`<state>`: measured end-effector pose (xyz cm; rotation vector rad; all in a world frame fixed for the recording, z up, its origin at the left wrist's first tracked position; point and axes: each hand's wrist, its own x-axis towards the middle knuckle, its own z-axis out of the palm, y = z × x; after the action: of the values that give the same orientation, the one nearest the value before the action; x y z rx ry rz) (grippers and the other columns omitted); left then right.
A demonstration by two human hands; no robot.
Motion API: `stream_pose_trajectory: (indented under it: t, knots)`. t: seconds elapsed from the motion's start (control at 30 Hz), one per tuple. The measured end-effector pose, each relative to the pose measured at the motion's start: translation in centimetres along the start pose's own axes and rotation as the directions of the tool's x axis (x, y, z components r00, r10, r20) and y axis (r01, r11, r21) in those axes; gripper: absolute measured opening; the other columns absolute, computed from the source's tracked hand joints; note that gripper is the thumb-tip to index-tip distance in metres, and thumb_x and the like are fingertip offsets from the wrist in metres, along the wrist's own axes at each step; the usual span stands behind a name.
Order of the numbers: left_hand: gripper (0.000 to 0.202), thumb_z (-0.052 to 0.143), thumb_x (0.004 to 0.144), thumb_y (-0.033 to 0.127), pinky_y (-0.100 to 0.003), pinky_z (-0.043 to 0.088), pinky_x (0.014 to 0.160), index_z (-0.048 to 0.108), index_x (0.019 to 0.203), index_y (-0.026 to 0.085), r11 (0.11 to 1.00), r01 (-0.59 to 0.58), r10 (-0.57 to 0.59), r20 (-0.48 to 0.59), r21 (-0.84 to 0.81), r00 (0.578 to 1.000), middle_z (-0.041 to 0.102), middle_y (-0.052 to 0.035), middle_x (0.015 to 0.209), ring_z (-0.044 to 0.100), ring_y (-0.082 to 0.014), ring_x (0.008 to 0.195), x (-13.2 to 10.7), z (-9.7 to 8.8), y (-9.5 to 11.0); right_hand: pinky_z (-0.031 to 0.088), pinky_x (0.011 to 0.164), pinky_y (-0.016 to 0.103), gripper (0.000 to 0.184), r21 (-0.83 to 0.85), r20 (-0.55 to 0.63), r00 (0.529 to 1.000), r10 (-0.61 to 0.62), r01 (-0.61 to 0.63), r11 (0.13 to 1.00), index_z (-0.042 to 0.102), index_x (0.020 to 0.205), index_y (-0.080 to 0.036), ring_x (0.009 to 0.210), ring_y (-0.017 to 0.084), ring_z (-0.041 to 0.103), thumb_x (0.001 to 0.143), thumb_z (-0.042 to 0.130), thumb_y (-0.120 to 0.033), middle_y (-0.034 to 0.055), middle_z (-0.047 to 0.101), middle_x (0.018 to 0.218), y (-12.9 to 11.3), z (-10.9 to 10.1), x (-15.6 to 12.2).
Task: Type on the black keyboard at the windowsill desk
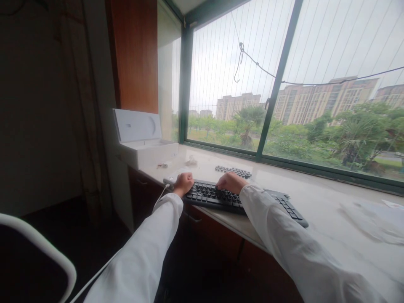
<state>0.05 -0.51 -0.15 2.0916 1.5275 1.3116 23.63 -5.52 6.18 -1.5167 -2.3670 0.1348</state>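
Observation:
A black keyboard [217,198] lies along the front edge of the windowsill counter. Part of its middle shows small exposed key sockets, while other keys have their caps. My left hand [184,183] is closed at the keyboard's left end, its fingers curled on that edge. Over the upper middle keys, my right hand [231,182] has its fingers pressed together and pointing down; anything between the fingertips is hidden. Behind the keyboard, small dark keycaps [233,171] lie in rows on the counter. My right forearm covers part of the keyboard's right side.
An open white box [148,149] stands at the counter's left end. Small items [162,166] and a crumpled pale piece [191,160] lie near it. A white cable [161,196] hangs over the front edge. Clear plastic [372,219] lies right. Windows [227,105] rise behind; a white curved tube [47,248] is lower left.

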Motion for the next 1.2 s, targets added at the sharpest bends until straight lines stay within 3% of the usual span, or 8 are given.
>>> stream_pose_trajectory:
  t: [0.6,1.2]
  knots:
    - [0.022,0.047,0.062,0.015,-0.027,0.019,0.054,0.027,0.052,0.019,1.0,-0.011,0.011,0.004,-0.013,1.0,0.031,0.0036,0.049,0.029,-0.011,0.053,0.04,0.02,-0.08,0.047,0.067,0.021,0.026,0.042,0.094,0.989,0.116,-0.12,0.992,0.076,0.091,-0.019,0.079,0.016,0.067,0.07,0.072,-0.034,0.0031,0.074,0.085,0.06,0.0,0.13]
    - [0.021,0.047,0.063,0.016,-0.027,0.021,0.054,0.03,0.052,0.02,1.0,0.021,-0.021,0.026,-0.001,0.999,0.033,0.0031,0.05,0.032,-0.0118,0.055,-0.18,-0.37,0.51,0.047,0.069,0.024,0.021,-0.034,0.07,0.995,0.074,-0.071,0.997,0.077,0.089,-0.022,0.075,0.015,0.064,0.07,0.072,-0.032,0.0026,0.073,0.079,-0.45,-0.58,0.18]
